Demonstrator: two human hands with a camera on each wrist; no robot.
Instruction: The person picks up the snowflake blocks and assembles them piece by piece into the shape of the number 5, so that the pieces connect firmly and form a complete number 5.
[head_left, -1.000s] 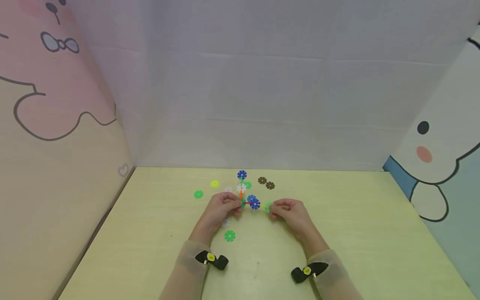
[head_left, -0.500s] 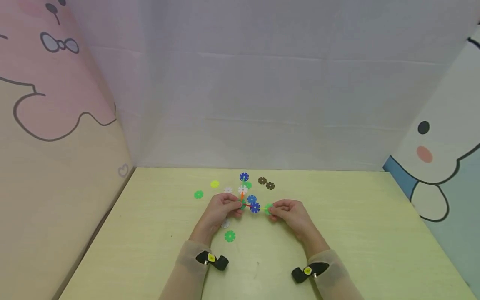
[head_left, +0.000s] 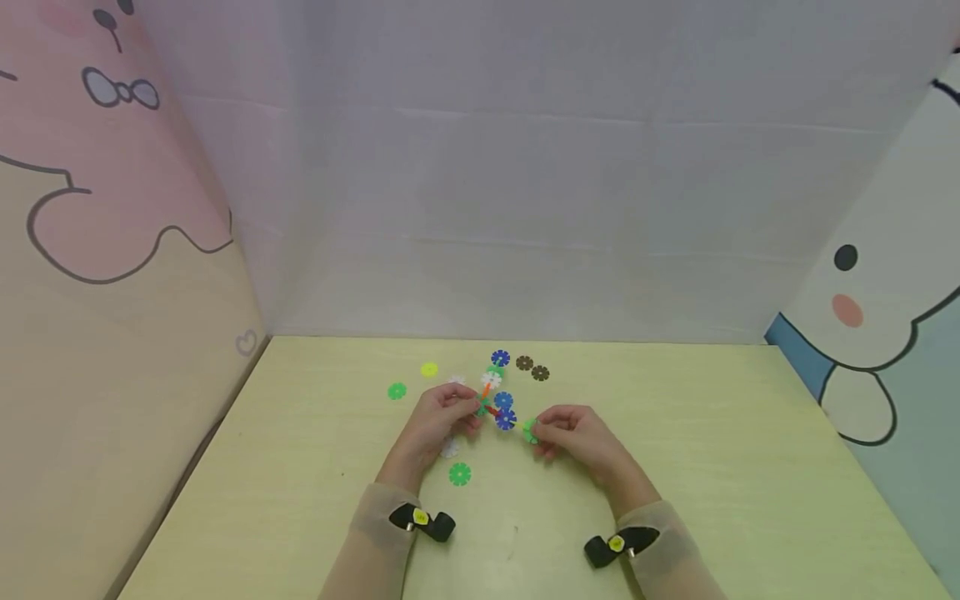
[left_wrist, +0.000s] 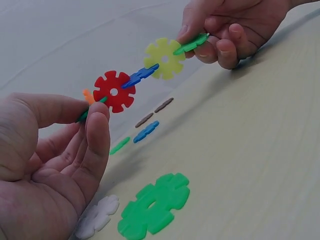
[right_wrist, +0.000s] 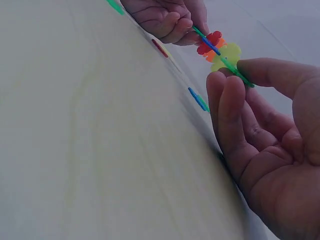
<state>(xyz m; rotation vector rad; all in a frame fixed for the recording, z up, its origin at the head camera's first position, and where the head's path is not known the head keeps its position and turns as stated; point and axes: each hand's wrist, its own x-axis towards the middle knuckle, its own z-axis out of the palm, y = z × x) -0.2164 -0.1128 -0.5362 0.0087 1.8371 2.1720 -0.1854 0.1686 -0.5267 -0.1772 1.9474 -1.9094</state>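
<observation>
A chain of slotted plastic snowflake discs spans both hands above the table. My left hand [head_left: 437, 425] pinches a dark green disc [head_left: 483, 407] between thumb and fingers. From it a red disc [left_wrist: 120, 102], a blue disc [left_wrist: 140, 76] and a yellow disc [left_wrist: 169, 49] run to a bright green disc [left_wrist: 194, 43]. My right hand [head_left: 581, 435] pinches that bright green disc at its rim. A second arm leads away from the dark green disc, with an orange disc [head_left: 487, 389], a white disc [head_left: 491, 380] and a dark blue disc [head_left: 500, 358] at its far end.
Loose discs lie on the table [head_left: 712, 467]: a green one [head_left: 397, 391], a yellow one [head_left: 429, 369], two brown ones [head_left: 524, 363], a blue one [head_left: 503, 401] and a green one [head_left: 460, 474] nearer me. A white disc [left_wrist: 97, 217] lies beneath my left hand. Printed panels flank the table.
The chain's far arm has swung to the right. My right hand has come slightly nearer and leftward with its green disc, while my left hand has barely moved.
</observation>
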